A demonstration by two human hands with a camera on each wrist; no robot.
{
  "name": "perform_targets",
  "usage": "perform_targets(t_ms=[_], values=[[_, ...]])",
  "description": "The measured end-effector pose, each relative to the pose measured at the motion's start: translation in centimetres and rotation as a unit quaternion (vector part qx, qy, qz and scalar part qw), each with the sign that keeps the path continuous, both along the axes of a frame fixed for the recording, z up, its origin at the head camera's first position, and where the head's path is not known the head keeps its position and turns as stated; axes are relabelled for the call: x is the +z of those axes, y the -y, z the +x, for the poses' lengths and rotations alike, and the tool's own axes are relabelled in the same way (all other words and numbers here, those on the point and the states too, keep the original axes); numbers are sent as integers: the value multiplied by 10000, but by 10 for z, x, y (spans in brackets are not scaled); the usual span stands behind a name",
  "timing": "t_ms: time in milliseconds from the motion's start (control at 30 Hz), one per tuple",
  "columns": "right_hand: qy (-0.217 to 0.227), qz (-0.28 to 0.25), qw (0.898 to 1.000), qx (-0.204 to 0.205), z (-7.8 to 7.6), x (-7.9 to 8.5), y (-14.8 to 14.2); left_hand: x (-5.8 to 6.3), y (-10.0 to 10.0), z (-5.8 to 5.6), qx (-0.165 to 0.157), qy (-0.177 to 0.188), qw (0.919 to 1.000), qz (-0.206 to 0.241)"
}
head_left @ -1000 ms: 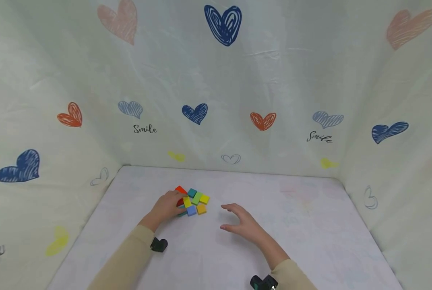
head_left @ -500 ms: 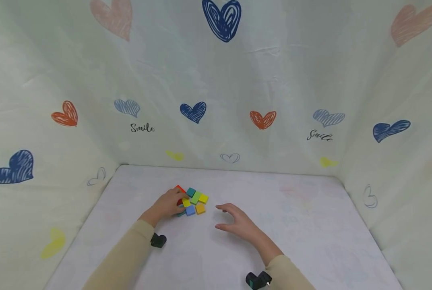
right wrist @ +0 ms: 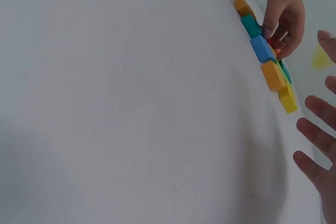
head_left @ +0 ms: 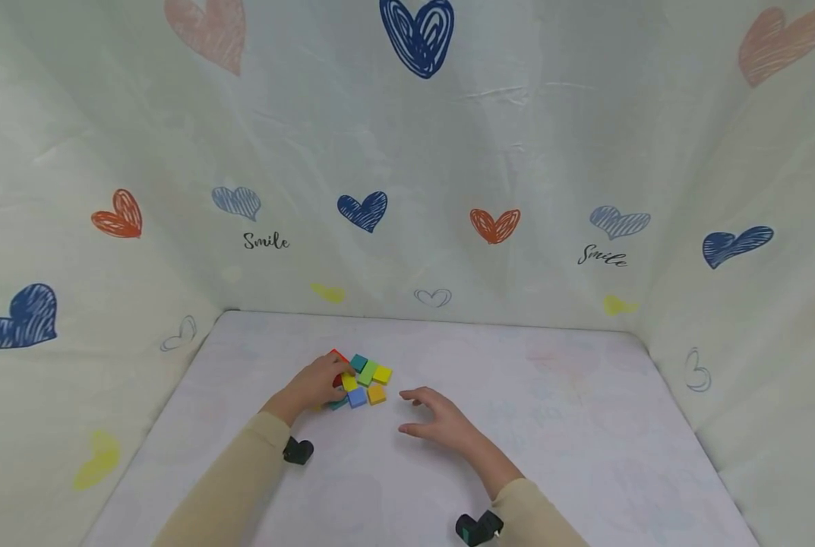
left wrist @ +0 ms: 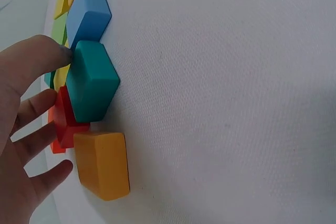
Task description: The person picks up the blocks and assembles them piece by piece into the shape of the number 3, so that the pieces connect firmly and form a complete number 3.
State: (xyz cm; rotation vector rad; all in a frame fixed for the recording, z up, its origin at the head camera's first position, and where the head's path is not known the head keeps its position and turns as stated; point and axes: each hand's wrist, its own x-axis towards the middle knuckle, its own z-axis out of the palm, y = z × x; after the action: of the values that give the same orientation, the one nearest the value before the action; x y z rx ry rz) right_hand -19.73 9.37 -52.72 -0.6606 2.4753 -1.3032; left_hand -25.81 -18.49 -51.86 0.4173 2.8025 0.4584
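My left hand (head_left: 314,382) reaches over the left side of a cluster of small coloured blocks. In the left wrist view the thumb lies at a teal block (left wrist: 94,85) beside a yellow one, and spread fingers come down by a red block (left wrist: 67,121). An orange block (left wrist: 102,166) sits apart from the fingertips. Beyond the hand are a blue block (head_left: 357,397), a second orange block (head_left: 377,393), a yellow block (head_left: 383,374) and a light green block (head_left: 368,372). To their right, my right hand (head_left: 441,425) hovers with thumb and fingers apart, holding nothing.
The blocks lie on a white-covered table (head_left: 571,441), toward its far left. A pale curtain (head_left: 434,152) printed with hearts encloses the back and sides. Dark wrist cameras, such as the left one (head_left: 299,451), hang under the sleeves.
My right hand has drifted left, closer to the blocks. The left hand stays at the cluster, and a bit of an orange block now shows beneath it. The head view has shifted slightly.
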Motion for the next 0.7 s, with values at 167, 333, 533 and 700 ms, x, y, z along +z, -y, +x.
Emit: perform_targets(t_ms=[167,333,533,700], values=[[43,80,10000,-8,2,0,0,0,1,1,54,189,9998,-51],[53,63,10000,4,2,-1,0,0,3,0,16,77,9999,-114],[20,38,10000,30,0,-5,0,5,1,-2,-43,47,9999,-158],[30,-8,10000,65,-1,-8,2,6,-1,-6,-250,2,9992,-323]])
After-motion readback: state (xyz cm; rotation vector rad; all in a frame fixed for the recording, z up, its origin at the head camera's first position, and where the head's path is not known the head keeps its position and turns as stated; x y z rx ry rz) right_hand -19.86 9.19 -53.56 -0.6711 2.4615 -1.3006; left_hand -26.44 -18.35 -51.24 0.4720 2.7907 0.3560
